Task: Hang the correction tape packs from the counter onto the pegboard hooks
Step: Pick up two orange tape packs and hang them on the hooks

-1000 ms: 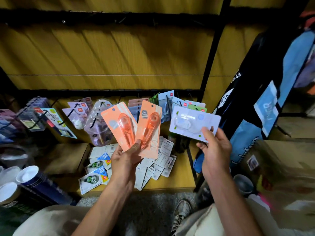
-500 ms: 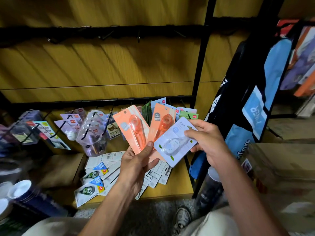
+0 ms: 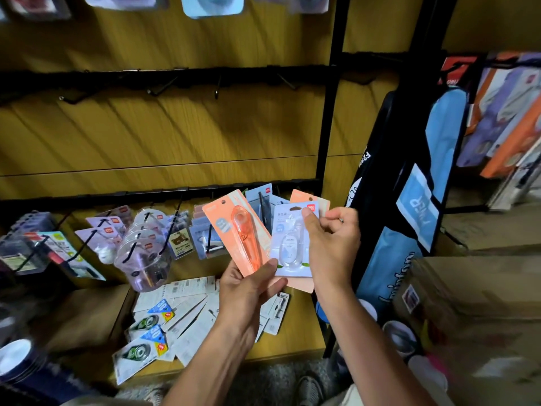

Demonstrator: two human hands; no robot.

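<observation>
Your left hand [image 3: 246,291] pinches orange pack [image 3: 238,230] by bottom, hang-hole up for hooks [image 3: 164,89]. Right hand [image 3: 330,244] grips pale blue pack [image 3: 289,244], thumb on top. More packs on counter [image 3: 298,332].

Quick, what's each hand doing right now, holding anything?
Left hand: closed on the orange carded correction tape pack.
Right hand: closed on the pale blue carded correction tape pack.

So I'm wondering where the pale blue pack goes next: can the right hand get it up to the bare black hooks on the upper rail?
Probably yes. The right hand pinches the pale blue correction tape pack, and only bare wooden board lies between it and the empty black hooks above. Whether the arm stretches that far is uncertain.
</observation>
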